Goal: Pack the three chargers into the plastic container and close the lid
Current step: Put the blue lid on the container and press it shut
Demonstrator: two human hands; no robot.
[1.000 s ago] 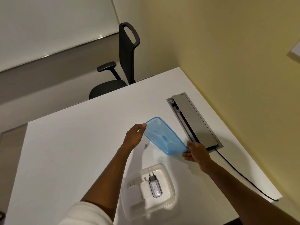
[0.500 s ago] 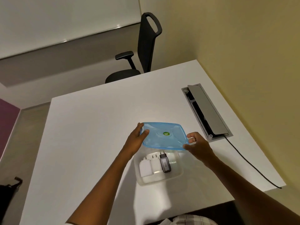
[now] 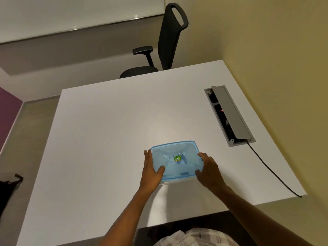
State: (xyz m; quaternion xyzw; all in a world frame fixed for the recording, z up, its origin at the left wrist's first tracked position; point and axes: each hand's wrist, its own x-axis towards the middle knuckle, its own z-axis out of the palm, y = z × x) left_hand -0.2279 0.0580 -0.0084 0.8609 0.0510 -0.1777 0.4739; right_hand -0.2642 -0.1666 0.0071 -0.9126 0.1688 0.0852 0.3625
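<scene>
The translucent blue lid (image 3: 174,153) with a green sticker lies flat on top of the clear plastic container, whose wall (image 3: 170,182) shows just below the lid's near edge. Dim shapes of the chargers (image 3: 181,160) show through the lid. My left hand (image 3: 152,171) grips the lid's left side, thumb on top. My right hand (image 3: 209,170) holds the right side, fingers over the near right corner.
The white table (image 3: 106,130) has an open grey cable hatch (image 3: 229,114) at the right, with a black cable (image 3: 269,169) running to the near right edge. A black office chair (image 3: 159,50) stands behind the table. A dark bag (image 3: 8,189) sits at the far left.
Both hands carried the blue lid from the table near the cable hatch back over the container and lowered it onto the rim. The chargers are now covered.
</scene>
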